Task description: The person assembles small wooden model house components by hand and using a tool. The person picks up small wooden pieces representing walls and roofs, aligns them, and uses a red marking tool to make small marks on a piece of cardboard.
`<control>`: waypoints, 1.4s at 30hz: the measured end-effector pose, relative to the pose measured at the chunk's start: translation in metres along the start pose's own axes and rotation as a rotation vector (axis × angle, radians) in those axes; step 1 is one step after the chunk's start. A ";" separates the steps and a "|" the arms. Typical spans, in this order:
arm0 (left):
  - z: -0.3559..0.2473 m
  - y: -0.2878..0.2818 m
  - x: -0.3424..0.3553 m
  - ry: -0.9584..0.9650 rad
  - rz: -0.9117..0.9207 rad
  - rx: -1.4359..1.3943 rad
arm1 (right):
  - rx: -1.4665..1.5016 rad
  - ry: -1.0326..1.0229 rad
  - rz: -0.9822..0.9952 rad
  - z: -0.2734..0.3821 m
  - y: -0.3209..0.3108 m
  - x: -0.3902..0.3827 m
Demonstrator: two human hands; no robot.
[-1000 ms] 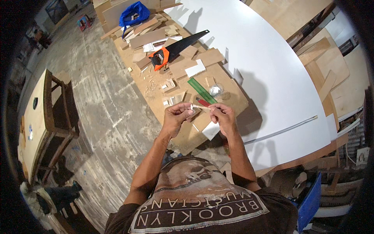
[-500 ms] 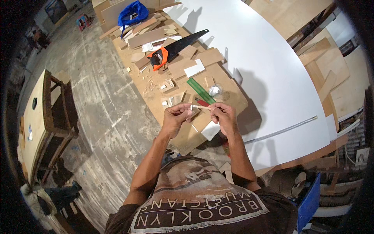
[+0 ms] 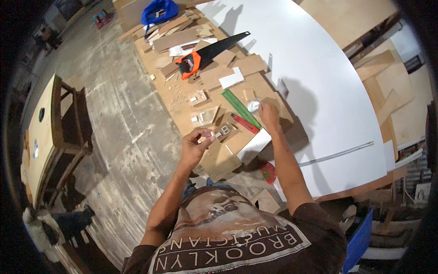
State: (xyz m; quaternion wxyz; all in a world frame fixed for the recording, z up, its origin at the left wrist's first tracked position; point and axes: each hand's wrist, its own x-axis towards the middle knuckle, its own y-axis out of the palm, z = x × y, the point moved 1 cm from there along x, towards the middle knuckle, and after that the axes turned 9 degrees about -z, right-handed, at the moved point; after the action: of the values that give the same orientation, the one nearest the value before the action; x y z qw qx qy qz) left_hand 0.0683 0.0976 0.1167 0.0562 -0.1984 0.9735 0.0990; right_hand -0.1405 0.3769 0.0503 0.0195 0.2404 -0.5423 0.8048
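My left hand (image 3: 197,146) pinches a small white block (image 3: 212,134) between thumb and fingertips above the near end of the wooden work surface. Just beyond it lies a small wooden piece with square white-edged openings (image 3: 223,131). Farther right, my right hand (image 3: 269,115) is closed, its fingertips at a small container with shiny white contents (image 3: 253,106). The thin pale stick it held a moment ago is hidden by the fingers and the container. Beside that container lie a green strip (image 3: 239,107) and a red utility knife (image 3: 245,123).
A handsaw with an orange handle (image 3: 190,64) rests on wood offcuts (image 3: 180,41), near a blue cloth bag (image 3: 157,11). A large white sheet (image 3: 333,91) spreads to the right, with a long thin metal strip (image 3: 337,154) on it. A wooden table (image 3: 45,118) stands left.
My right hand has moved away from the white block, right and farther out to the container, uncovering the red knife. My left hand has shifted slightly left and nearer, still pinching the block.
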 end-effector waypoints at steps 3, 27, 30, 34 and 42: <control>-0.006 -0.003 -0.005 0.048 0.018 0.012 | -0.200 -0.019 0.115 -0.015 0.019 0.004; -0.003 -0.057 0.015 -0.138 0.293 -0.382 | 2.007 1.065 0.413 0.258 -0.056 -0.101; -0.001 -0.063 0.018 -0.071 0.288 -0.314 | 2.038 1.095 0.442 0.260 -0.048 -0.101; 0.005 -0.073 0.019 -0.020 0.230 -0.275 | 1.796 0.961 0.417 0.249 -0.034 -0.087; 0.036 -0.159 0.003 0.050 -0.138 0.249 | 0.484 -0.186 0.261 0.172 0.068 -0.005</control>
State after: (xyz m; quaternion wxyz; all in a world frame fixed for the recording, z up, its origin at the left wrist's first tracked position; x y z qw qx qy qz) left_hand 0.1317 -0.0388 0.0541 0.0629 -0.2589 0.9633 -0.0318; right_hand -0.0925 0.1985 0.0406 -0.1919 0.2387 -0.3606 0.8810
